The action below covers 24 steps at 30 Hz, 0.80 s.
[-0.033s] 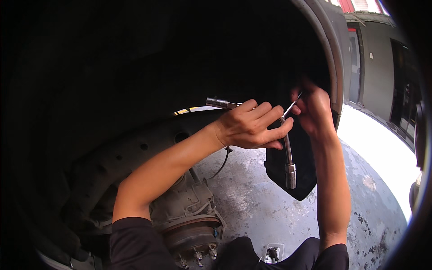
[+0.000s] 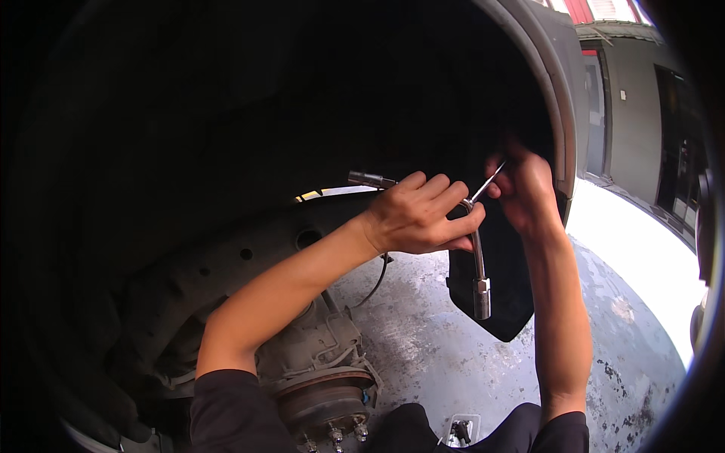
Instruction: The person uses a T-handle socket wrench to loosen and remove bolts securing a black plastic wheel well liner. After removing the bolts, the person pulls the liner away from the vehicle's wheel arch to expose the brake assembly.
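Observation:
A shiny chrome three-way socket wrench (image 2: 482, 296) is held inside a dark wheel arch. My left hand (image 2: 423, 215) wraps round the wrench near its hub, back of the hand toward me. One socket end sticks out to the left of that hand, and another hangs down below it. The third arm slants up to the right, into the curled fingers of my right hand (image 2: 531, 190), close to the fender edge (image 2: 560, 113). Shadow and fingers hide that arm's tip and whatever it meets on the wheel arch liner (image 2: 423, 98).
Below the left forearm sits a rusty brake disc (image 2: 321, 377) with wheel studs (image 2: 337, 432). A black mud flap (image 2: 502, 313) hangs between the arms. On the worn grey floor (image 2: 411, 325), a small clear tray (image 2: 472, 432) with dark parts lies by my knees.
The wrench's hanging socket has shifted slightly left, and its left socket sits a little lower. Both hands keep their places on the wrench. The whole view has shifted slightly.

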{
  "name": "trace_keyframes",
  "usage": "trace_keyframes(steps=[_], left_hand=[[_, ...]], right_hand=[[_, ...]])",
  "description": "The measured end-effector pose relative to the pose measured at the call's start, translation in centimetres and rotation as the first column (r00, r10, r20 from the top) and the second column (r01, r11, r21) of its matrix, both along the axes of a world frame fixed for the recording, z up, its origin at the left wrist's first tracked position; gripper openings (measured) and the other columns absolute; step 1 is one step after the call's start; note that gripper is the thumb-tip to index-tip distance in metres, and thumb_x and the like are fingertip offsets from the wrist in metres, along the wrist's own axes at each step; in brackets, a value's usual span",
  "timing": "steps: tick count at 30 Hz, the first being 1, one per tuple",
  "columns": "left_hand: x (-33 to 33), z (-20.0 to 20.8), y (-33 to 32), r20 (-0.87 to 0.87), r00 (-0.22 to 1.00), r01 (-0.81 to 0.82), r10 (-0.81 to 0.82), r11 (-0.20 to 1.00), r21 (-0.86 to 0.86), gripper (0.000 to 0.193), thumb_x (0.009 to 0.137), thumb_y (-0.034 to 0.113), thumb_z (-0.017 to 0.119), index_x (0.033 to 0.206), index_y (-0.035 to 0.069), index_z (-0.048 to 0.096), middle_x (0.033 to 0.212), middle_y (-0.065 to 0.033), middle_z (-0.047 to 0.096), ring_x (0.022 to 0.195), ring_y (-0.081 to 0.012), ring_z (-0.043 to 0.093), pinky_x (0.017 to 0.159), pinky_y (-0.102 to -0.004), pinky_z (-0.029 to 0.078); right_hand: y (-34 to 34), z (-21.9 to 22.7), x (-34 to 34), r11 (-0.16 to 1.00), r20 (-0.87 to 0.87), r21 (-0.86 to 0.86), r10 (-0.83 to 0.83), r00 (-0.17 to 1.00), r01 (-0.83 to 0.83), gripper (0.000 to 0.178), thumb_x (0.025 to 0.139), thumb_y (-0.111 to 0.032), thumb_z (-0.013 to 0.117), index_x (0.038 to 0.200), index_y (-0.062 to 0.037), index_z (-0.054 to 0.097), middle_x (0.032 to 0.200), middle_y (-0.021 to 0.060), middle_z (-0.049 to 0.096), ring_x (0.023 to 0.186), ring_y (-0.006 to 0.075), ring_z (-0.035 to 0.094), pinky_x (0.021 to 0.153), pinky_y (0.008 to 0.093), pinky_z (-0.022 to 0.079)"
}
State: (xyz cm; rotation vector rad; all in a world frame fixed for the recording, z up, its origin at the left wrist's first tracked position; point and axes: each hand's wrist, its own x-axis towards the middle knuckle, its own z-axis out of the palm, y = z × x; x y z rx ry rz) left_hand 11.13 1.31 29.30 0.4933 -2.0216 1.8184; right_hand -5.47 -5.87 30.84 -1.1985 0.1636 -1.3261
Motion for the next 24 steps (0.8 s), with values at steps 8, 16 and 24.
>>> trace_keyframes(steps=[8,16,24], left_hand=[[-1.8,-2.0,-1.9,-0.375,0.893,0.226,-0.250,0.968,-0.106,0.055,0.088,0.056,0.041,0.090,0.003,0.055,0.064,-0.0040,0.053,0.050,-0.0168,0.052,0.045,-0.0263,0.039],[-7.9,-5.8,-0.9,-0.775,-0.461,0.882,0.433,0.125,-0.455,0.074,0.088,0.067,0.019,0.088,0.002,0.054,0.058,-0.0034,0.051,0.041,-0.0083,0.038,0.038,-0.0212,0.029],[-4.2,-5.9,0.5,-0.875,0.363,0.431,-0.321,0.890,-0.148,0.032,0.077,0.005,0.068,0.105,0.003,0.052,0.088,-0.0096,0.055,0.077,-0.0210,0.053,0.070,-0.0330,0.044]], right_hand=[[0.5,0.1,-0.2,0.999,0.111,-0.016,0.044,0.993,-0.043,0.021,0.095,-0.019,0.042,0.088,0.0001,0.048,0.060,0.0104,0.052,0.042,0.0103,0.034,0.041,0.0260,0.031],[-0.8,-0.9,0.9,0.994,0.134,-0.110,0.016,0.991,-0.001,0.020,0.094,-0.019,0.042,0.095,-0.0004,0.049,0.061,0.0095,0.052,0.042,0.0092,0.032,0.041,0.0238,0.032],[-1.6,-0.6,0.6,0.997,0.188,-0.043,0.069,0.980,-0.062,0.020,0.096,-0.021,0.042,0.089,-0.0036,0.048,0.060,0.0049,0.048,0.040,0.0061,0.029,0.038,0.0214,0.025]])
